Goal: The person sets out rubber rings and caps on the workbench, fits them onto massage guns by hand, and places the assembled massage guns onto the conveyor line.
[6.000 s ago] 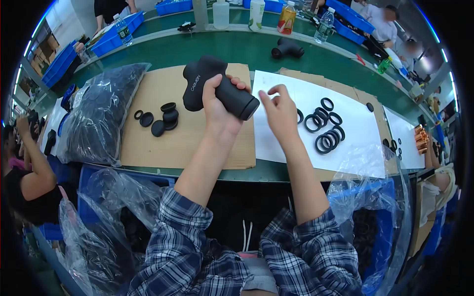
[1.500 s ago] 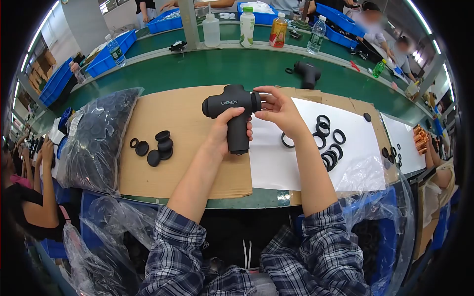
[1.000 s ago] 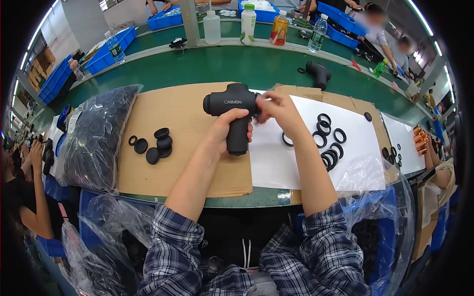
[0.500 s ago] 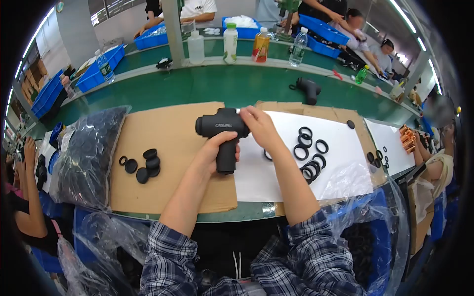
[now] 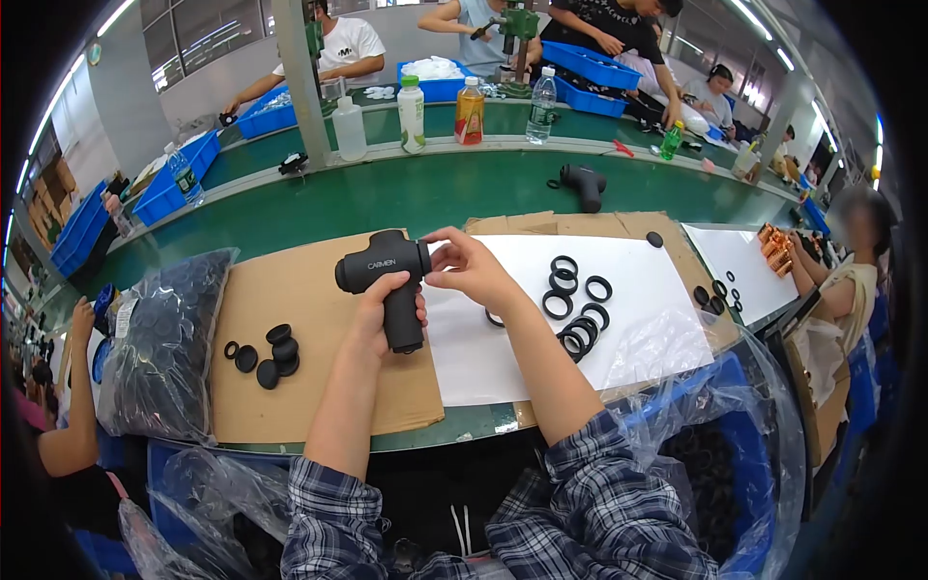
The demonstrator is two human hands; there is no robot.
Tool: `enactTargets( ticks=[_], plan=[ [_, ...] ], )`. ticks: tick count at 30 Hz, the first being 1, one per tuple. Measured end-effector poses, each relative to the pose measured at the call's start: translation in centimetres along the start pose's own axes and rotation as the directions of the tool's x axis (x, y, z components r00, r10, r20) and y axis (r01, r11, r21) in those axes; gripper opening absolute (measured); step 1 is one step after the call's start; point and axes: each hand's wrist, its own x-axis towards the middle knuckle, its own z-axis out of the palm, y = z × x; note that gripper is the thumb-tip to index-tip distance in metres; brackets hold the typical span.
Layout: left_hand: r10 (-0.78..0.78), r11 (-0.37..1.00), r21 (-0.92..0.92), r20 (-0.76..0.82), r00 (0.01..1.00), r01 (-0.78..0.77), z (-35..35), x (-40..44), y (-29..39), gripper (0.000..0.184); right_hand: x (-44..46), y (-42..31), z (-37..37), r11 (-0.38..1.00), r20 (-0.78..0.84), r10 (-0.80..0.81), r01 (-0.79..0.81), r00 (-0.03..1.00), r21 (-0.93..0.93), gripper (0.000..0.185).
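Note:
A black massage gun (image 5: 372, 266) marked CARMEN is held above the seam between a brown cardboard sheet (image 5: 319, 396) and a white sheet (image 5: 474, 362). My left hand (image 5: 375, 314) is wrapped round its handle, thumb just under the head. The curled fingers of my right hand (image 5: 474, 271) close on the rim at the right end of the head; whether a separate ring is under them I cannot tell. Several black rings (image 5: 579, 337) lie on the white sheet to the right. Several round black caps (image 5: 268, 373) and a small ring (image 5: 231, 349) rest on the cardboard to the left.
A clear bag of black parts (image 5: 164, 338) lies at the left. Another massage gun (image 5: 586, 188) is on the green bench behind. Bottles, including a water bottle (image 5: 541, 106), line the far ledge. Plastic-lined blue bins (image 5: 749, 425) stand at the front edge. Other people work around.
My view has shifted, with more of the far side showing. The massage gun has tilted slightly, and my right hand has moved from over the head's end to its rim with fingers curled.

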Motion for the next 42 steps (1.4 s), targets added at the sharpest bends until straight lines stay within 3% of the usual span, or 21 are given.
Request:
enactTargets(
  ticks=[3, 5, 7, 9, 11, 14, 16, 18, 20, 21, 24, 26, 28, 29, 30, 32, 35, 37, 39, 41, 42],
  plan=[
    [0.002, 1.0, 0.01, 0.019, 1.0, -0.002, -0.1, 0.2, -0.5, 0.03, 0.9, -0.1, -1.0, 0.917, 0.102, 0.392, -0.38, 0.914, -0.118, 0.035],
    [-0.026, 0.999, -0.031, 0.026, 0.999, 0.027, -0.4, 0.5, -0.3, 0.031, 0.7, 0.5, -1.1, 0.924, 0.038, 0.367, -0.359, 0.93, -0.132, 0.027],
    [-0.085, 0.988, -0.126, 0.037, 0.996, 0.089, -0.8, 0.9, -0.2, 0.032, 0.2, 1.3, 0.4, 0.997, -0.069, 0.008, -0.013, 0.998, -0.077, 0.027],
    [-0.082, 0.987, -0.128, 0.095, 0.992, 0.094, -0.6, 0.9, -0.7, 0.033, 0.0, 1.2, 0.4, 0.994, -0.082, -0.082, 0.075, 0.993, -0.081, 0.033],
    [-0.091, 0.992, -0.081, 0.059, 0.994, 0.095, -0.3, 0.7, -0.9, 0.034, 0.7, 0.5, -0.6, 0.931, 0.01, 0.329, -0.323, 0.944, -0.169, 0.03],
    [-0.065, 0.996, -0.057, 0.036, 0.997, 0.067, -0.3, 0.9, -0.7, 0.034, 0.5, 0.5, -0.5, 0.942, -0.008, 0.268, -0.264, 0.963, -0.209, 0.033],
    [-0.07, 0.986, -0.148, 0.07, 0.995, 0.08, -0.7, 1.2, -0.8, 0.034, 0.1, 1.0, 0.6, 0.985, -0.117, -0.15, 0.138, 0.982, -0.107, 0.033],
    [-0.078, 0.98, -0.177, 0.08, 0.994, 0.091, -0.8, 1.2, -1.0, 0.033, -0.2, 0.5, 0.3, 0.989, -0.056, 0.123, -0.127, 0.991, -0.078, 0.041],
    [-0.092, 0.988, -0.122, 0.046, 0.995, 0.097, -0.9, 1.1, -1.1, 0.034, 0.3, 0.1, 0.3, 0.911, -0.039, 0.385, -0.386, 0.922, -0.142, 0.044],
    [-0.089, 0.991, -0.098, 0.035, 0.995, 0.092, -0.9, 1.1, -0.9, 0.034, 0.3, 0.2, 0.3, 0.902, -0.027, 0.381, -0.377, 0.924, -0.211, 0.047],
    [-0.051, 0.985, -0.164, 0.021, 0.998, 0.054, -0.5, 0.9, -0.5, 0.034, -0.1, 1.0, 1.8, 0.929, -0.135, -0.143, 0.086, 0.98, -0.361, 0.044],
    [-0.105, 0.982, -0.157, 0.034, 0.994, 0.109, -0.3, 0.8, -1.1, 0.033, 0.0, 1.1, 2.9, 0.885, -0.278, -0.206, 0.058, 0.938, -0.461, 0.036],
    [-0.091, 0.976, -0.184, 0.154, 0.984, 0.119, 0.8, 0.4, -1.3, 0.033, 0.1, 0.2, 3.4, 0.889, -0.408, -0.099, -0.104, 0.908, -0.446, 0.033],
    [-0.11, 0.968, -0.214, 0.105, 0.988, 0.131, 1.3, 0.3, -1.2, 0.032, 0.5, 0.4, 3.3, 0.898, -0.411, -0.086, -0.109, 0.907, -0.427, 0.032],
    [-0.054, 0.991, -0.124, -0.004, 0.999, 0.053, 1.8, 0.2, -1.1, 0.031, 1.1, 0.7, 3.0, 0.905, -0.415, -0.077, -0.111, 0.907, -0.411, 0.031],
    [-0.001, 1.0, 0.019, -0.078, 0.997, 0.002, 2.3, -0.2, -0.8, 0.031, 1.3, 1.2, 3.0, 0.943, -0.392, -0.159, 0.022, 0.906, -0.331, 0.028],
    [-0.023, 0.996, -0.09, 0.06, 0.998, 0.028, 2.8, -0.9, 0.1, 0.028, 0.4, -1.0, 3.8, 0.901, -0.403, -0.341, 0.173, 0.849, -0.397, 0.027],
    [-0.036, 0.988, -0.145, 0.093, 0.995, 0.049, 3.6, -1.8, 0.4, 0.025, 1.0, -1.2, 3.3, 0.907, -0.356, -0.31, 0.161, 0.882, -0.39, 0.026],
    [0.012, 1.0, 0.009, -0.04, 0.999, -0.012, 3.5, -2.0, 0.8, 0.025, 2.5, -1.4, 2.6, 0.921, -0.277, -0.197, 0.08, 0.94, -0.381, 0.026],
    [0.133, 0.962, 0.251, -0.094, 0.987, -0.106, 3.3, -3.0, 1.2, 0.023, 2.5, -1.6, 2.7, 0.994, -0.229, -0.02, -0.006, 0.973, -0.113, 0.026],
    [0.138, 0.972, 0.2, -0.063, 0.988, -0.123, 3.1, -3.4, 1.1, 0.023, 2.5, -2.2, 2.9, 0.998, -0.186, 0.061, -0.058, 0.981, 0.022, 0.027]
  ],
)
